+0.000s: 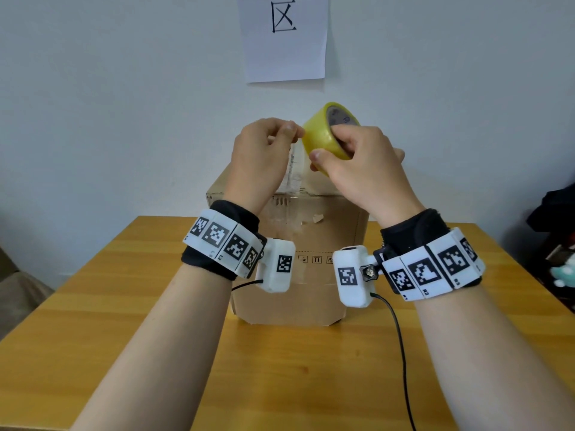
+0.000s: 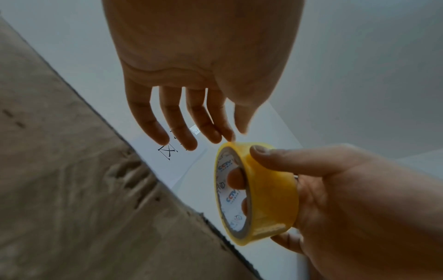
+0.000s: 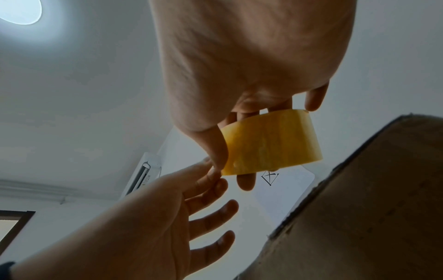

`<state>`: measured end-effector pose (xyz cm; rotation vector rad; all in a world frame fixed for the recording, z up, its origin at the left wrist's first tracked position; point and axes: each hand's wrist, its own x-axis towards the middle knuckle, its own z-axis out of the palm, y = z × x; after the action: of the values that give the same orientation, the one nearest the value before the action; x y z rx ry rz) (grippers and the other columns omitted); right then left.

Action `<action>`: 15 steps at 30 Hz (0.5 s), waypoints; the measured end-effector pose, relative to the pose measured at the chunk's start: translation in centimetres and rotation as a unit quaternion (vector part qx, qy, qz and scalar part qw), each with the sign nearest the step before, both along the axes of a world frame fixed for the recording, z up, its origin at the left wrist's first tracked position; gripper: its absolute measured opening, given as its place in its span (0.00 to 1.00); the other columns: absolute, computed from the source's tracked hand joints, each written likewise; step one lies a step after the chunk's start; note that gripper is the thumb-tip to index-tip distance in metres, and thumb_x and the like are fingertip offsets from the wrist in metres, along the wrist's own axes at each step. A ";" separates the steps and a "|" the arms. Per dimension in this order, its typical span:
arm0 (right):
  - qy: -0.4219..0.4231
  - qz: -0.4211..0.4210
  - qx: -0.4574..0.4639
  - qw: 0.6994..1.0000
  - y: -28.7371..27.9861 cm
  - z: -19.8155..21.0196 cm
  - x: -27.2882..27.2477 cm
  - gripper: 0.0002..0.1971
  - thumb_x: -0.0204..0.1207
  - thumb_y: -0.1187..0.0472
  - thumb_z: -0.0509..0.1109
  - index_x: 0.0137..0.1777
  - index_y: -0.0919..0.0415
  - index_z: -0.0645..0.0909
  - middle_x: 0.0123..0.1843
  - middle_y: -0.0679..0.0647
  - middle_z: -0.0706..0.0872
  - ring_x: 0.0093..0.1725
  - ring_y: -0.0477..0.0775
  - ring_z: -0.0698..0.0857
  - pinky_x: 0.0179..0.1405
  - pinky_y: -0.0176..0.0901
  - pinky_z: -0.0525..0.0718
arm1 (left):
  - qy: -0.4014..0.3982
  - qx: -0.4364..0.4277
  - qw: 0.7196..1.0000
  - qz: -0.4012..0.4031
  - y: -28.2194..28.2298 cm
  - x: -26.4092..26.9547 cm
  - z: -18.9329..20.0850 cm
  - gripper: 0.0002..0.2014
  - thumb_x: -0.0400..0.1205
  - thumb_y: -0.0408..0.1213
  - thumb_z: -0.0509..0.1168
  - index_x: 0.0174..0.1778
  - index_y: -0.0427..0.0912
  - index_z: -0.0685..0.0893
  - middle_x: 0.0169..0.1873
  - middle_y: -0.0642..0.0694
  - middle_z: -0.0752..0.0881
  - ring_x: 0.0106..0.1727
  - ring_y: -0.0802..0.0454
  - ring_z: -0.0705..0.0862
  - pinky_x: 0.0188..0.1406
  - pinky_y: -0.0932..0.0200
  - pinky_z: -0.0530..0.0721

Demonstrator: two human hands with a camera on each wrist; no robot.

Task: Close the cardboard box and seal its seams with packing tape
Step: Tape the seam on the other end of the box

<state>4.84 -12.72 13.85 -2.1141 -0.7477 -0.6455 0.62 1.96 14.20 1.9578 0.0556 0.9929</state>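
A closed cardboard box point(image 1: 311, 231) stands on the wooden table point(image 1: 124, 321), with old tape marks on its near side. Both hands are raised above its top. My right hand point(image 1: 328, 143) grips a yellow packing tape roll point(image 1: 320, 135), thumb on the outer face and fingers through the core point(image 2: 236, 178). My left hand point(image 1: 291, 130) pinches the tape's free end at the roll's edge point(image 2: 231, 140) with thumb and index finger; its other fingers are spread. A clear strip point(image 1: 294, 172) runs from the hands down to the box's top far edge. From below, the roll point(image 3: 271, 147) sits beside the box point(image 3: 371, 208).
A white paper sheet point(image 1: 284, 38) with a printed character hangs on the wall behind the box. Dark items and a soft toy point(image 1: 557, 244) sit at the table's right edge. A black cable point(image 1: 401, 353) trails from the right wrist camera across the table.
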 end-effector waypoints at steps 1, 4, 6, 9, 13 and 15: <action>0.001 0.001 0.001 1.000 0.0 0.0 0.0 0.14 0.77 0.45 0.67 0.44 0.56 0.83 0.43 0.49 0.92 0.48 0.47 0.84 0.49 0.50 0.62 | 0.001 -0.005 1.000 -0.003 0.0 0.0 0.0 0.09 0.85 0.44 0.65 0.42 0.53 0.89 0.39 0.56 0.90 0.43 0.58 0.87 0.44 0.62 0.83; 0.004 0.009 0.008 1.000 -0.1 0.0 -0.1 0.13 0.78 0.46 0.68 0.44 0.56 0.84 0.41 0.48 0.92 0.47 0.46 0.84 0.49 0.50 0.63 | -0.001 -0.015 1.000 -0.005 0.2 -0.1 -0.1 0.04 0.81 0.45 0.72 0.44 0.51 0.90 0.36 0.53 0.91 0.36 0.63 0.85 0.36 0.72 0.79; 0.000 0.009 0.008 1.000 0.1 -0.1 -0.3 0.14 0.78 0.46 0.68 0.43 0.56 0.83 0.39 0.49 0.91 0.45 0.46 0.83 0.49 0.50 0.62 | -0.005 -0.013 1.000 -0.003 0.3 0.0 -0.2 0.03 0.82 0.43 0.72 0.44 0.51 0.90 0.35 0.55 0.89 0.35 0.64 0.84 0.36 0.73 0.79; -0.014 -0.009 0.002 1.000 0.4 -0.2 -0.4 0.16 0.79 0.45 0.67 0.37 0.56 0.77 0.36 0.51 0.88 0.43 0.50 0.82 0.48 0.51 0.62 | -0.008 0.004 1.000 0.025 0.2 0.3 -0.4 0.04 0.83 0.43 0.70 0.42 0.54 0.87 0.36 0.59 0.88 0.38 0.62 0.84 0.41 0.68 0.80; -0.008 -0.041 -0.016 0.999 0.8 -0.2 -0.6 0.21 0.80 0.44 0.67 0.31 0.53 0.67 0.28 0.48 0.78 0.39 0.54 0.79 0.49 0.54 0.65 | -0.010 0.008 0.999 0.047 -0.1 0.8 -0.6 0.05 0.83 0.44 0.69 0.41 0.58 0.83 0.38 0.61 0.86 0.41 0.60 0.83 0.47 0.59 0.81; -0.004 -0.061 -0.033 0.998 0.8 -0.3 -0.6 0.22 0.80 0.43 0.66 0.31 0.53 0.65 0.28 0.46 0.74 0.39 0.55 0.77 0.48 0.53 0.63 | -0.002 0.018 0.999 0.038 -0.2 0.7 -0.5 0.05 0.84 0.44 0.68 0.42 0.56 0.83 0.37 0.62 0.84 0.40 0.64 0.82 0.43 0.65 0.78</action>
<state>4.25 -11.93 13.55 -2.2313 -0.6565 -0.7029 1.36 1.72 13.66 1.9982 0.1107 1.0532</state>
